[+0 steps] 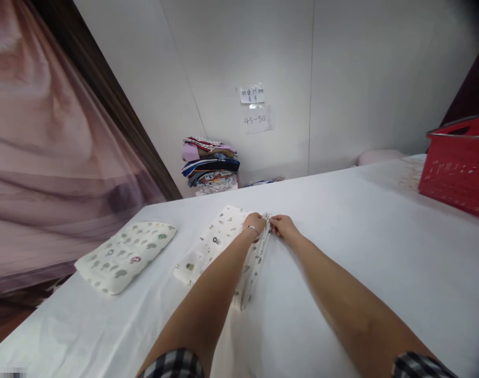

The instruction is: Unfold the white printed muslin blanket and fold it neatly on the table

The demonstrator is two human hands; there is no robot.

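A white cloth with a small scattered print (208, 239) lies on the white-covered table, folded into layers along its right side. My left hand (256, 224), with a bracelet on the wrist, grips the far right corner of this cloth, its fingers closed on the folded layers. Just to the right, my right hand (282, 227) pinches the same edge between thumb and fingers. Both hands are close together at the cloth's far end. To the left lies a second folded cloth (125, 254), white with grey, green and red mushroom shapes, apart from both hands.
The table has a white cover (342, 220). A red plastic basket (460, 168) stands at its right end. Beyond the far edge is a stack of folded fabrics (211, 165) against the wall. Paper signs (257, 119) hang above. A pink curtain (58, 131) hangs at left.
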